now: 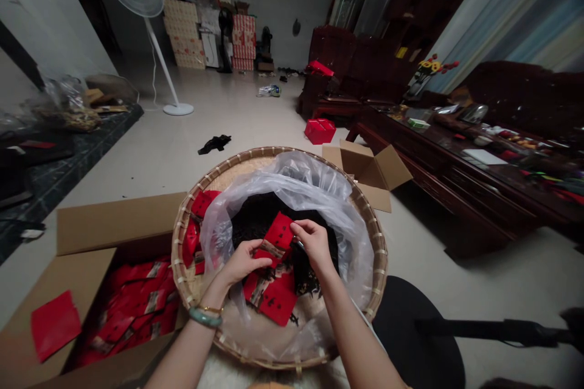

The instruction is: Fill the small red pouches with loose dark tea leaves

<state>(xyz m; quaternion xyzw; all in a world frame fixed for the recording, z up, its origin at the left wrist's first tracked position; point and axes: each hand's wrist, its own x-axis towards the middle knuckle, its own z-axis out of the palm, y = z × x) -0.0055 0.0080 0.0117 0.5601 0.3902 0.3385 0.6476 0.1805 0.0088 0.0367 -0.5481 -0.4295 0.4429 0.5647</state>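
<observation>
Over a round woven bamboo basket [379, 249], both hands hold one red packet [279, 232] printed with dark characters and a picture band. My left hand [244, 264] pinches its lower left edge between thumb and fingers. Thumb and fingers of my right hand [314, 242] are closed on its upper right corner. Beneath it, another red packet [278, 301] lies in the basket. A clear plastic bag [296, 179] lines the basket, open around a heap of black, shredded-looking dried stuff [255, 213]. More red packets [191, 237] are tucked between bag and basket at the left.
Left of the basket stands an open cardboard box [123, 219] holding many red packets, with a red packet [55, 325] on its flap. Another open carton [365, 164] sits beyond the basket, near a dark wooden table [438, 176]. A round black base [420, 340] is at right; a white fan [177, 109] stands behind.
</observation>
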